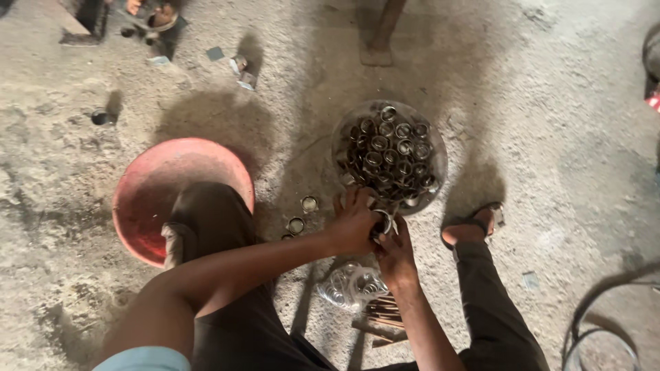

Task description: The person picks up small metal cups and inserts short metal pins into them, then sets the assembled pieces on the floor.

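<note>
**Hands at the Bowl Edge: Ring in Grip**

While I crouch over the dusty floor (564,158), my left hand (354,223) and right hand (393,251) meet, both closed on one metal ring (382,223), just beside the near rim of the metal bowl (440,148) heaped with similar rings. A clear bag of rings (350,285) lies under my wrists. Two loose rings (302,214) sit to the left, between my knee and the bowl. The red basin (148,196) borders my left knee. Open floor surrounds the bowl beyond its far rim.
</note>
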